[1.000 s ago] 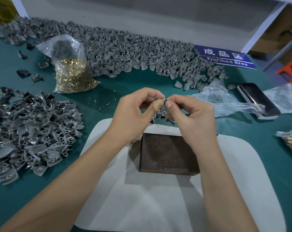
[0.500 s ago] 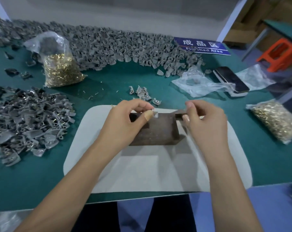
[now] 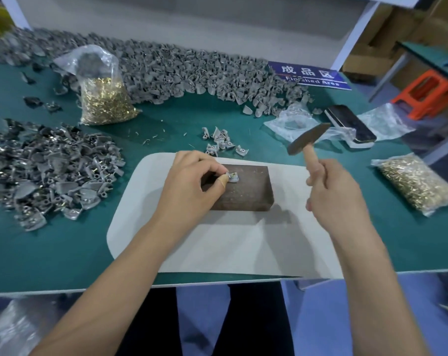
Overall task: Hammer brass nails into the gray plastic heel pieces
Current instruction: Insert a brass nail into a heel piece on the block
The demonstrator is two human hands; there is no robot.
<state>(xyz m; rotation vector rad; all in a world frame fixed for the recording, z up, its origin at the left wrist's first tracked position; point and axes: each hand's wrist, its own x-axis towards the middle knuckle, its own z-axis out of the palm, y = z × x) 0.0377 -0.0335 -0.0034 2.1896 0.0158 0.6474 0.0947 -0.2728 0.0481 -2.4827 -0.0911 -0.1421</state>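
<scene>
Fingers point(image 3: 221, 173) of the left hand point(image 3: 189, 186) pinch a small gray plastic heel piece point(image 3: 232, 177) on the dark rectangular block point(image 3: 246, 191).
At 3 o'clock, right hand point(image 3: 333, 191) grips the raised wooden-handled hammer point(image 3: 309, 140).

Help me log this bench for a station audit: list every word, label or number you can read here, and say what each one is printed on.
"成品区": white characters on the blue sign lying at the far edge of the green table.
"Finished Area": smaller white line beneath them on the same sign, its middle letters partly hidden by gray heel pieces.
Nothing else carries readable text; the phone screen is dark.
</scene>
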